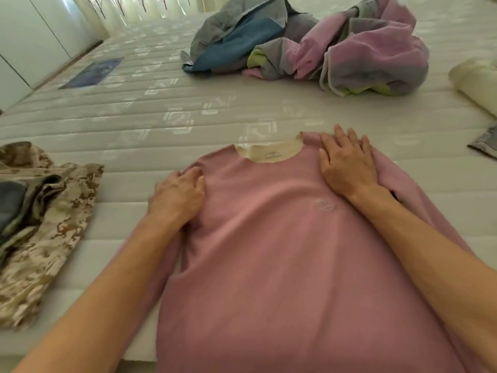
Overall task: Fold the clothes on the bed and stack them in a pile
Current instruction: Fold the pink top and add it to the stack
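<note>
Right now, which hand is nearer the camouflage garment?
Left. The left hand rests on the pink shirt's left shoulder edge, just right of the camouflage garment. The right hand lies flat on the far shoulder.

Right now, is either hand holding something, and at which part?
Nothing is gripped. The left hand and right hand lie on the shoulders of the pink shirt, beside its collar.

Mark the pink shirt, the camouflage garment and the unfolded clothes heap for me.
pink shirt (269,238): head view, middle of its chest panel.
camouflage garment (53,224): head view, its patterned outer fabric.
unfolded clothes heap (363,49): head view, the lilac cloth on its right side.
</note>
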